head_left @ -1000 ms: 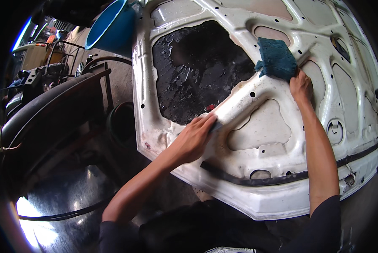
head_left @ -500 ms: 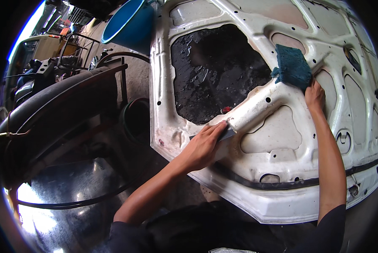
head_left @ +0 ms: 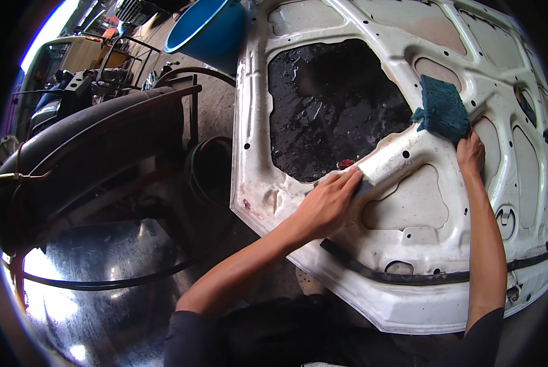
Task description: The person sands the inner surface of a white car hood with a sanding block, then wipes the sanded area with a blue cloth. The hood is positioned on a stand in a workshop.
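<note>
A white ribbed vehicle panel (head_left: pixel 384 150) lies in front of me, inner side up. My left hand (head_left: pixel 332 205) presses down on its diagonal rib, fingers together over a dark piece of sandpaper (head_left: pixel 364 187) that shows past the fingertips. Most of that piece is hidden under the hand. Beside the fingertips is a small red thing (head_left: pixel 345 164), at the rim of the black-coated recess (head_left: pixel 329 104). Farther right, my right hand (head_left: pixel 471 154) grips the near edge of a blue-green sponge (head_left: pixel 443 109) just above the panel, its fingers partly hidden.
Behind the panel's left corner stands a blue bucket (head_left: pixel 203 30). To the left are a large dark curved body part (head_left: pixel 96 140), a green-rimmed container (head_left: pixel 209 165) and a shiny metal sheet (head_left: pixel 108 263). A black rubber strip (head_left: pixel 421 278) runs along the panel's near side.
My left hand has slid up and right along the rib, closer to the red thing. The whole view has shifted slightly. My right hand still holds the sponge at the same spot over the panel.
</note>
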Demonstrator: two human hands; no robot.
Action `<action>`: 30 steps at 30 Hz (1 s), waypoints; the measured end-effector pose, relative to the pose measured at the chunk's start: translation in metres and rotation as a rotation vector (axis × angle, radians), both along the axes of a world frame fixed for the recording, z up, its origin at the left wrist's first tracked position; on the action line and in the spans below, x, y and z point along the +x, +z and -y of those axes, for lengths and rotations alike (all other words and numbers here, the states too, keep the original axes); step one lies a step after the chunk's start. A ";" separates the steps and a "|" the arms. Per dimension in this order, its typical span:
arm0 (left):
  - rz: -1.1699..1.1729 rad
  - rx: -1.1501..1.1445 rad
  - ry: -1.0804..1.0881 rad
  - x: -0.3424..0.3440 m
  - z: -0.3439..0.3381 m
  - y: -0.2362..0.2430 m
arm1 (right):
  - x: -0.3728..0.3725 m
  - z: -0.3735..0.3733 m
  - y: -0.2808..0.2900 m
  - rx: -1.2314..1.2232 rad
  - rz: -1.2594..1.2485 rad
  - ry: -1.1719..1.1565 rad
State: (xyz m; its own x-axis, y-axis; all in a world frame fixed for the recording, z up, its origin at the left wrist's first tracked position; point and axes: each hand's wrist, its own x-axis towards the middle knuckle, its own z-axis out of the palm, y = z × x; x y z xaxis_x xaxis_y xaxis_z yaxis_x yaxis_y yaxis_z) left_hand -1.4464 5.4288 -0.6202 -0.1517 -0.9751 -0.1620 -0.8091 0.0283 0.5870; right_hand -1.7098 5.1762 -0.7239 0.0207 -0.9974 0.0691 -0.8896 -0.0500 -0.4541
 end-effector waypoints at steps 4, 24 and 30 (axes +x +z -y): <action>0.019 0.033 0.009 -0.002 -0.006 -0.002 | 0.002 0.001 0.000 0.020 -0.056 -0.020; -0.002 -0.139 0.070 -0.006 -0.010 -0.022 | -0.007 0.013 -0.032 -0.145 0.088 0.047; 0.124 0.125 -0.083 0.013 -0.019 -0.030 | -0.008 0.014 -0.043 -0.053 0.112 -0.002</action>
